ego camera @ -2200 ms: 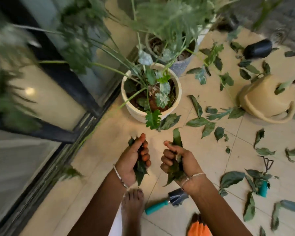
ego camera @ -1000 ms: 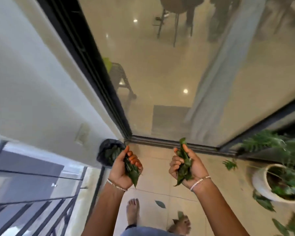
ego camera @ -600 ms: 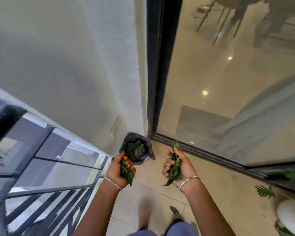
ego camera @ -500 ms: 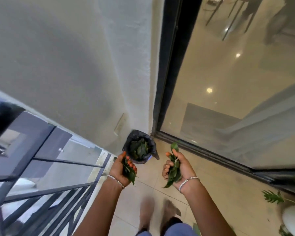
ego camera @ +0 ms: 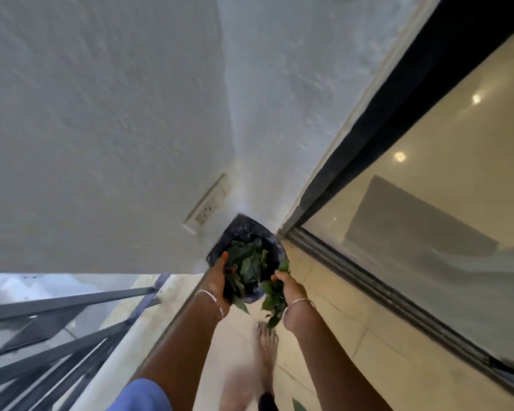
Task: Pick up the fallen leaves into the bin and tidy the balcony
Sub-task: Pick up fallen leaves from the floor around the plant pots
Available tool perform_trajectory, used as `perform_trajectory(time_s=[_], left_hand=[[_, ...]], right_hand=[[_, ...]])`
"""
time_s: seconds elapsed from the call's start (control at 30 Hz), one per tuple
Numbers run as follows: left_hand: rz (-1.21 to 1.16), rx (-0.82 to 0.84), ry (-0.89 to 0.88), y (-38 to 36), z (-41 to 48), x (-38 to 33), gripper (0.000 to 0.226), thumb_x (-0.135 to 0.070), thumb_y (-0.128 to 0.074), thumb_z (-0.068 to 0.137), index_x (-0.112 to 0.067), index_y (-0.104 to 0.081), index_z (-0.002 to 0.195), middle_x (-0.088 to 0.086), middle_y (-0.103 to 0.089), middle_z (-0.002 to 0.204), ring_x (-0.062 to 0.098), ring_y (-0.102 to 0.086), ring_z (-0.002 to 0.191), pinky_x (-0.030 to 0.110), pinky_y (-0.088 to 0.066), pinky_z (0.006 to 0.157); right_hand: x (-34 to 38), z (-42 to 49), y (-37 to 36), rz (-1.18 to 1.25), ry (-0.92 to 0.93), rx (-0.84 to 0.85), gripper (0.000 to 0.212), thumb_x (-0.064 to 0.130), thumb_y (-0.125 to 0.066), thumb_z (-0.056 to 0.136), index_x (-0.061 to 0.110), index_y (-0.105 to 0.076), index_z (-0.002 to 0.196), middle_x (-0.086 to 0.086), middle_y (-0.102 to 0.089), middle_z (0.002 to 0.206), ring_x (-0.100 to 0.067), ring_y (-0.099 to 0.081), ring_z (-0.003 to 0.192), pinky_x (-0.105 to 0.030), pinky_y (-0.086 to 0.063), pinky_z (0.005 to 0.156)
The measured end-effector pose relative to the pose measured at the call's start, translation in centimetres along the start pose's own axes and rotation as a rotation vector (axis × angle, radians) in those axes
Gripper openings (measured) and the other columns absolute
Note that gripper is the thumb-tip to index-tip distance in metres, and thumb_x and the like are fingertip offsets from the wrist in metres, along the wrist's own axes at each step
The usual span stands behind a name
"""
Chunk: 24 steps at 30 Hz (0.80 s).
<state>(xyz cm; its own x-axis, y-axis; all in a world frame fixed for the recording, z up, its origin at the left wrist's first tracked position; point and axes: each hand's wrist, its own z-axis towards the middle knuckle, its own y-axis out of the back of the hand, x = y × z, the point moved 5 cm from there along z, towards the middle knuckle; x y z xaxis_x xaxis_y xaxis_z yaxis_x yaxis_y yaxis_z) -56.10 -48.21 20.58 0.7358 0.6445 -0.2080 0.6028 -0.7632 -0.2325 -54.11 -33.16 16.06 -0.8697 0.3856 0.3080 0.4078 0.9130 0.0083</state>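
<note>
Black plastic lines the bin, which stands in the corner of the white wall, at about six o'clock from the middle of the head view. Green leaves lie piled inside it.

At the bin's eight o'clock rim, the left hand has its fingers curled round a left bunch of leaves, with the thumb pointing up toward twelve. At the bin's four o'clock rim, the right hand clasps a right bunch, whose tips hang down toward six. Both hands are just above the bin's near edge, and each wrist wears a thin bracelet.

A wall socket sits at eleven o'clock of the bin, a dark railing at eight o'clock and a glass door at three. A bare foot stands on the tiled floor, and one leaf lies at the bottom edge.
</note>
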Motion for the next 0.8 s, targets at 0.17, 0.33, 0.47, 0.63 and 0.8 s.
perform_trajectory(time_s=[0.17,0.33,0.47,0.63,0.8], left_hand=[[-0.047,0.077,-0.024,0.0,5.0,0.2,0.06,-0.058,-0.049,0.093,-0.013,-0.059,0.132,0.02,-0.063,0.126,0.036,-0.06,0.114,0.048,-0.043,0.105],[-0.054,-0.055,-0.114,2.2,4.8,-0.1,0.056,-0.055,-0.044,0.097,-0.017,-0.055,0.135,0.005,-0.063,0.124,0.022,-0.06,0.105,0.031,-0.051,0.074],[-0.037,-0.106,-0.136,4.0,3.3,-0.4,0.054,-0.056,-0.049,0.094,-0.02,-0.056,0.134,0.003,-0.062,0.13,0.021,-0.058,0.117,0.031,-0.049,0.076],[0.033,-0.104,-0.18,2.9,-1.4,0.4,0.035,-0.046,-0.049,0.099,-0.017,-0.061,0.116,0.004,-0.063,0.117,0.023,-0.059,0.106,0.032,-0.048,0.081],[0.2,-0.097,-0.2,0.9,-7.6,3.1,0.02,-0.028,-0.05,0.1,-0.014,-0.064,0.096,0.006,-0.062,0.092,0.02,-0.059,0.082,0.033,-0.049,0.078]], right_hand=[[-0.5,7.9,-2.3,-0.045,0.01,-0.003,0.055,0.029,-0.073,0.079,0.006,-0.059,0.127,-0.018,-0.068,0.114,-0.035,-0.067,0.098,-0.037,-0.056,0.076],[-0.8,9.9,-4.2,0.067,-0.081,0.099,0.079,0.043,-0.077,0.075,0.015,-0.045,0.141,-0.013,-0.052,0.136,-0.033,-0.053,0.121,-0.048,-0.049,0.098],[-0.2,6.7,-3.6,0.176,-0.108,0.113,0.064,0.025,-0.062,0.095,0.003,-0.033,0.148,-0.019,-0.033,0.152,-0.033,-0.034,0.141,-0.045,-0.041,0.105],[0.0,1.1,0.0,0.156,-0.041,0.021,0.031,0.012,-0.055,0.098,-0.003,-0.055,0.125,-0.023,-0.054,0.134,-0.033,-0.056,0.119,-0.04,-0.05,0.093],[-0.1,-8.1,5.2,0.203,0.057,-0.019,0.022,0.011,-0.06,0.095,-0.002,-0.064,0.112,-0.016,-0.066,0.102,-0.026,-0.064,0.091,-0.032,-0.055,0.075]])
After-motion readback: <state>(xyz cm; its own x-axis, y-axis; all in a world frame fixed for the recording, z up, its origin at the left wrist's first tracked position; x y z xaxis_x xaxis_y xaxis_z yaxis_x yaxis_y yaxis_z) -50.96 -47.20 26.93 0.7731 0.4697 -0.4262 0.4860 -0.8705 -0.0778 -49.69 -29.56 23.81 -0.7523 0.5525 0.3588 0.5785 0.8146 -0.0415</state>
